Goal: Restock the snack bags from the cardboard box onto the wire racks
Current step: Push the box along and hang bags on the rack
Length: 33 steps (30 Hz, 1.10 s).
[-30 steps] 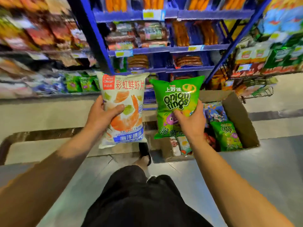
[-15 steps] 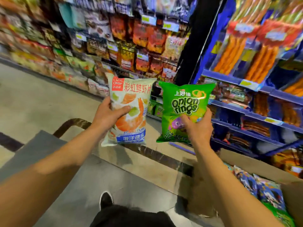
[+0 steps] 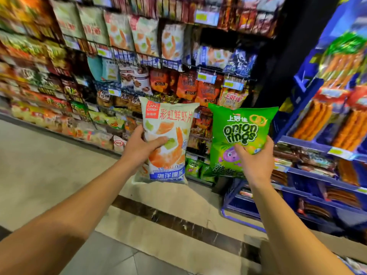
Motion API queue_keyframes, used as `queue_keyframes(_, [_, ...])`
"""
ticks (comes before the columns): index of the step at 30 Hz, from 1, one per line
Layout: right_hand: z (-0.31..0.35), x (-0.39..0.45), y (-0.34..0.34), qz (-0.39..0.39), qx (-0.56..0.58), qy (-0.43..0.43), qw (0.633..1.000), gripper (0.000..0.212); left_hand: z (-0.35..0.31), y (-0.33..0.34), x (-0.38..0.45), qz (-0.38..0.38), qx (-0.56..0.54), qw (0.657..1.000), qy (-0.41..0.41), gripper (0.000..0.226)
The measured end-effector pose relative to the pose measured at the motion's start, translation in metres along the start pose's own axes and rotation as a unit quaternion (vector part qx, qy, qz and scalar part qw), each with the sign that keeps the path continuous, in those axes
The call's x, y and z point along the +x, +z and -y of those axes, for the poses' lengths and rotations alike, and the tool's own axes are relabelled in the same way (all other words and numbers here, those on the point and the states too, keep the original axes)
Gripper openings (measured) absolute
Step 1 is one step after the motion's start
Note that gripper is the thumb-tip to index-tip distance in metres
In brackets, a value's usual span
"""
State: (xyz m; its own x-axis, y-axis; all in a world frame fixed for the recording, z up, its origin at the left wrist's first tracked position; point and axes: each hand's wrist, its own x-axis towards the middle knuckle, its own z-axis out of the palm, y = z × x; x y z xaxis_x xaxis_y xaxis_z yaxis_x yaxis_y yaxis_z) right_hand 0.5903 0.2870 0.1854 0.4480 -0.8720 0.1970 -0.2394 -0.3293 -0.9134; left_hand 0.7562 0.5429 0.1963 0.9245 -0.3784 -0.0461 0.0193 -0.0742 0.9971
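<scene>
Two snack bags being held up at arm's length, side by side, facing the wire racks [image 3: 139, 56] at twelve o'clock. Gripping the white prawn-cracker bag [image 3: 168, 139] with the left hand [image 3: 142, 147], thumb curled across the front at mid-height, fingers hidden behind the left edge. Gripping the green onion-rings bag [image 3: 241, 135] with the right hand [image 3: 256, 159], thumb pressing the lower front, fingers wrapped behind the right edge. Hanging upright, both bags, near each other but not touching, a narrow gap showing between their inner edges. Covering part of the lower rack rows from view; whether either bag touches the racks cannot be told.

Standing on open tiled floor [image 3: 49, 175], stretching wide toward nine o'clock, with a dark inlaid strip [image 3: 178, 221] running from six toward four o'clock. Crowding in at three o'clock, a blue shelf unit [image 3: 297, 108] of packaged sausages, its lower edge jutting toward the right forearm. Showing just a flap edge of the cardboard box [image 3: 325, 249] at five o'clock, beside the right forearm, with a few bags [image 3: 355, 264] peeking at the corner.
</scene>
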Motion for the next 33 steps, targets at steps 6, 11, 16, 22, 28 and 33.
queue_keyframes(6, [0.020, 0.058, 0.053, -0.012, 0.010, -0.011, 1.000, 0.069, -0.014, 0.003, 0.084, 0.026, -0.007, 0.999, 0.028, 0.052])
queue_keyframes(11, [0.037, 0.125, 0.100, -0.026, 0.030, -0.018, 0.999, 0.070, -0.029, 0.009, 0.160, 0.026, 0.003, 0.998, 0.054, 0.052])
queue_keyframes(16, [0.062, 0.189, 0.136, -0.029, 0.041, -0.039, 0.998, 0.072, -0.062, 0.008, 0.233, 0.024, 0.022, 0.995, 0.097, 0.051])
queue_keyframes(22, [0.088, 0.240, 0.168, -0.035, 0.037, -0.072, 0.996, 0.061, -0.090, 0.012, 0.298, 0.024, 0.009, 0.992, 0.124, 0.052])
queue_keyframes(28, [0.110, 0.274, 0.196, -0.065, 0.026, -0.079, 0.994, 0.067, -0.117, 0.001, 0.372, 0.019, 0.004, 0.986, 0.163, 0.053])
queue_keyframes(33, [0.126, 0.286, 0.228, -0.112, 0.040, -0.070, 0.990, 0.069, -0.139, -0.013, 0.432, 0.031, 0.017, 0.976, 0.214, 0.057])
